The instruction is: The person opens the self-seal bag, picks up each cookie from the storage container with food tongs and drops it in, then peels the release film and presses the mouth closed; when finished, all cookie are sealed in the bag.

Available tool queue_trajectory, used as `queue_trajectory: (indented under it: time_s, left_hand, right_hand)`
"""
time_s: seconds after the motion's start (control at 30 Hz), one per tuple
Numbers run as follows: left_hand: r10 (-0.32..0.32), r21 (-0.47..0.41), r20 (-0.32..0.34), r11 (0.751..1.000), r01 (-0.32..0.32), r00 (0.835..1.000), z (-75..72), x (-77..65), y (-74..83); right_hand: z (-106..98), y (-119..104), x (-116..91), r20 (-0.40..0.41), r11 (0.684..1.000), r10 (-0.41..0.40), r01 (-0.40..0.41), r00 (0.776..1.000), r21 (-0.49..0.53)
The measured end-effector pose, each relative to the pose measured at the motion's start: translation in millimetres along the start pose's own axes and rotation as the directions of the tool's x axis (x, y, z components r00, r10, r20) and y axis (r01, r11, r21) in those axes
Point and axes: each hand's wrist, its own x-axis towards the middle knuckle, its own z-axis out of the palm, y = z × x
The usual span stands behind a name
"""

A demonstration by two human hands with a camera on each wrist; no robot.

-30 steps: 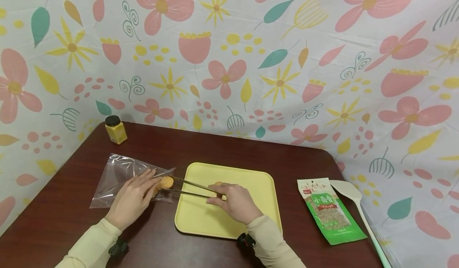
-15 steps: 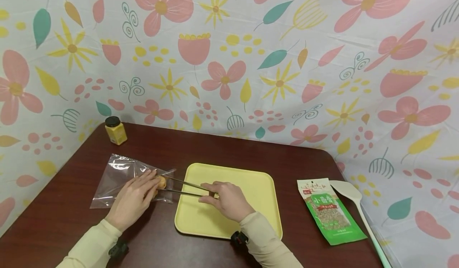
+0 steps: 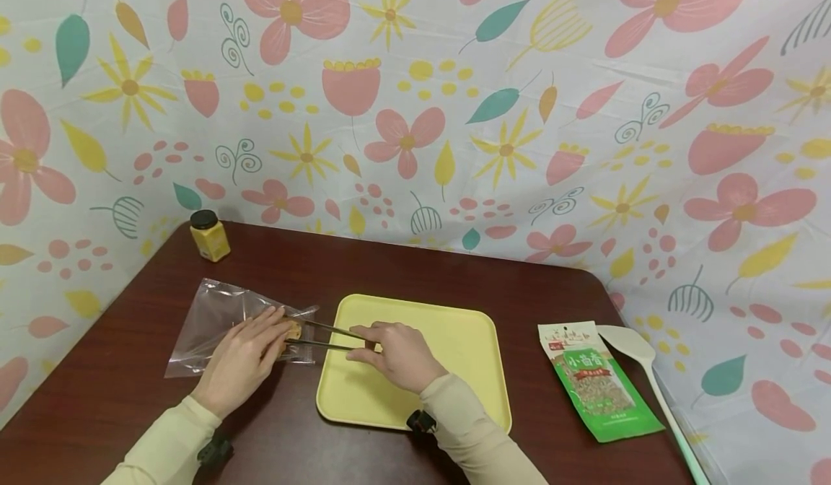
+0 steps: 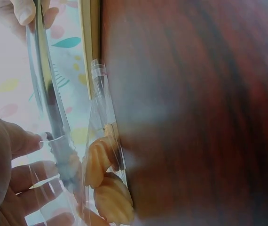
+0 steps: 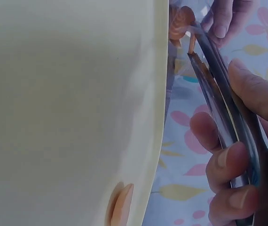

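Note:
My left hand holds the mouth of a clear plastic bag, with the thumb and fingers on its edge in the left wrist view. Ridged golden-brown cookies lie inside the bag. With curled fingers, my right hand grips metal tongs above the yellow tray. The tongs' toothed tips reach into the bag mouth beside the cookies; whether they still pinch one is unclear. Another cookie is on the tray in the right wrist view, hidden by my right hand in the head view.
At the table's back left stands a yellow jar with a black lid. A green-and-white spice packet lies right of the tray, beside a white spatula with a mint-green handle. A flowered cloth hangs behind the dark table.
My right hand has moved left with the tongs, carrying a cookie from the bag's opening in under my left fingers. The left hand stays in place on the bag.

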Motion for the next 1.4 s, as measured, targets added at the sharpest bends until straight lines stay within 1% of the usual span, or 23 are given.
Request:
queue_trajectory:
  time_s: [0.33,0.47,0.73,1.0,1.17,1.4]
  left_hand:
    - [-0.008,-0.001,0.013,1.0,0.008,1.0,-0.3,0.8,-1.5]
    - [-0.007,-0.003,0.004,1.0,0.007,1.0,0.1,0.9,-2.4]
    - [0.017,-0.007,-0.016,1.0,-0.017,1.0,0.0,1.2,-2.8]
    - [0.013,-0.008,-0.021,1.0,-0.013,1.0,-1.0,0.9,-1.8]
    - [0.008,-0.007,-0.019,1.0,-0.009,1.0,-1.8,0.7,-1.6]
    - [0.02,-0.004,-0.031,1.0,-0.021,0.999,-1.5,0.3,-3.2]
  right_hand:
    - [1.7,-1.7,7.9,0.016,1.0,-0.003,0.003,1.0,-0.001]
    - [2.1,-2.4,11.1,0.015,1.0,-0.013,0.013,1.0,0.005]
    - [4.8,-4.6,17.8,0.03,0.999,-0.033,0.033,0.999,0.016]
    - [7.0,-7.1,23.5,0.033,0.999,-0.042,0.042,0.999,-0.007]
    - [7.8,-7.0,24.0,0.047,0.999,-0.031,0.032,0.998,-0.003]
    - [5.7,-2.3,19.4,0.08,0.998,0.017,-0.021,0.997,0.058]
